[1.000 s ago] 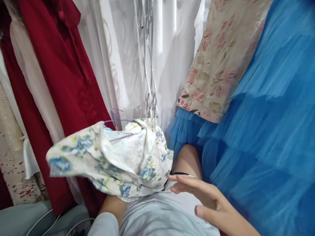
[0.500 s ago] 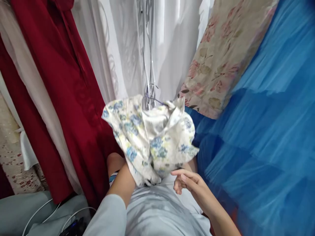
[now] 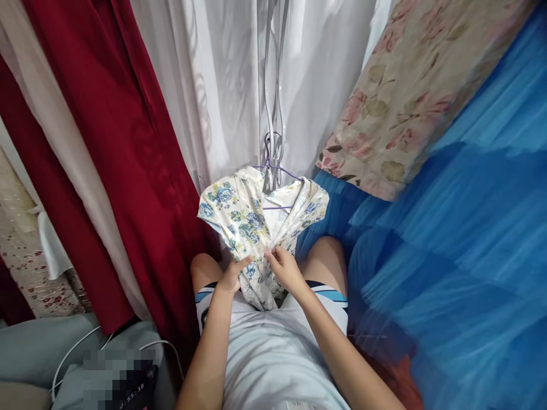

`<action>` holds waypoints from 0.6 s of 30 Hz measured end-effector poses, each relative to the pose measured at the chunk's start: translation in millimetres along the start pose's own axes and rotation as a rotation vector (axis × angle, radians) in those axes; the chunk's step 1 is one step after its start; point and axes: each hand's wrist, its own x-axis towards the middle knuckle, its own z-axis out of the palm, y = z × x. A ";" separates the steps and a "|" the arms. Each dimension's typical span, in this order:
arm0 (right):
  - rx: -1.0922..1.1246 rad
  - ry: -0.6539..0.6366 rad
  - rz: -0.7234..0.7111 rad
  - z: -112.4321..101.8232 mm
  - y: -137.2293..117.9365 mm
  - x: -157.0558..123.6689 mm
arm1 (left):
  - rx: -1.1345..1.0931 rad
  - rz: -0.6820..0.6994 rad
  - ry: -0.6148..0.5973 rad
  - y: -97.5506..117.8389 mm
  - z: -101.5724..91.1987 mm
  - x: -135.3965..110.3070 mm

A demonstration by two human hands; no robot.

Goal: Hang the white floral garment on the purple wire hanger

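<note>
- Nearest, at the bottom of my head-camera view, I see the wearer's pale shirt [image 3: 273, 364], with bare forearms reaching forward on either side of it.
- Just beyond are white shorts [image 3: 335, 296] with blue and dark bands at the hems, and bare thighs set apart.
- Between the thighs, in the middle of my view, is a white garment [image 3: 245, 222] printed with blue flowers and yellow-green leaves. Its short sleeves spread to both sides, its V-neck faces up, and its lower part is gathered near the lap.
- The left hand [image 3: 232, 276] holds the garment's left-side edge in my view, thumb on top of the cloth; I cannot see all its fingers.
- The right hand [image 3: 282, 266] has a narrow grip, thumb and fingertips pinching the cloth at the bottom of the V.
- A thin purple hanger [image 3: 268, 164] sits inside the garment's shoulders, its hook pointing away from the wearer. I cannot tell whether the hook rests on anything.
- At lower left, a white cable [image 3: 68, 356] curves over a grey padded surface [image 3: 43, 341].
- Farther out, a deep red cloth [image 3: 119, 171] hangs on the left; blue ruffled tulle [image 3: 461, 256] and a cream floral cloth [image 3: 393, 108] fill the right.
- Farthest, slim silvery metalwork [image 3: 266, 85] stands before white drapes [image 3: 231, 85].
</note>
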 end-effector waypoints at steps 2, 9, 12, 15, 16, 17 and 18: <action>0.085 -0.007 0.034 -2.5 1.0 -4.0 | -0.160 -0.046 0.055 -13.1 4.8 3.4; 0.360 -0.066 0.214 -28.4 -10.4 -14.7 | 0.141 0.214 0.490 -31.8 13.1 -3.2; 0.465 -0.113 0.242 -30.3 -22.2 -14.2 | 0.428 0.457 0.501 -28.1 22.2 -20.4; 0.546 -0.218 0.279 -27.6 -31.4 -14.1 | 0.610 0.511 0.255 -28.4 35.1 -33.7; 0.551 -0.248 0.280 -26.4 -33.1 -14.7 | 0.639 0.491 0.194 -29.9 38.5 -35.9; 0.558 -0.276 0.279 -25.4 -34.1 -15.1 | 0.654 0.463 0.147 -31.7 41.1 -36.9; 0.574 -0.295 0.279 -24.8 -34.7 -15.1 | 0.661 0.433 0.108 -33.6 42.9 -36.8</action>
